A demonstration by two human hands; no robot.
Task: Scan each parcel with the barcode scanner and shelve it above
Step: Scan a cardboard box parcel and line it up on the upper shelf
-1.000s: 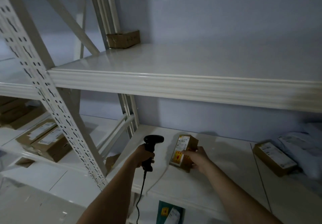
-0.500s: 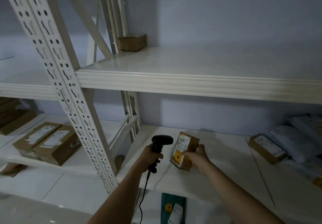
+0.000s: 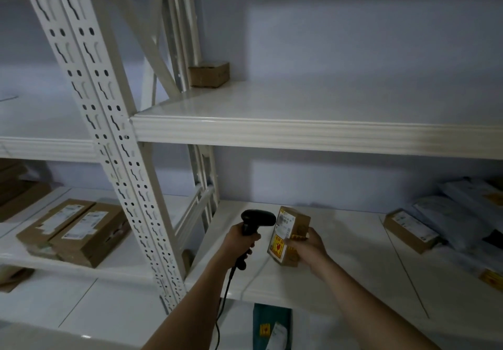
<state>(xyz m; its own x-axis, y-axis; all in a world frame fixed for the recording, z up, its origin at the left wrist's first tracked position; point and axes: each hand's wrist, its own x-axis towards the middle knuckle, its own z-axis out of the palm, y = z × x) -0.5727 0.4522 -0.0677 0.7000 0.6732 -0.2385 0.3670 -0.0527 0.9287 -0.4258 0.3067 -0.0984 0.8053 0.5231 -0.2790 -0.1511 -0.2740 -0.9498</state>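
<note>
Left hand [image 3: 243, 241]: grips the barcode scanner [image 3: 257, 220], nose almost on the label
Right hand [image 3: 306, 246]: holds the small parcel [image 3: 291, 234], now lifted off the lower shelf [image 3: 353, 262] and tilted
Meaning: scan looks imminent
Upper shelf [image 3: 313, 131]: one small box [image 3: 209, 74] at back-left

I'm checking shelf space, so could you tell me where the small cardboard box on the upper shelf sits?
In the head view, the small cardboard box sits at the back left corner of the upper shelf, against the white rear upright.
</note>
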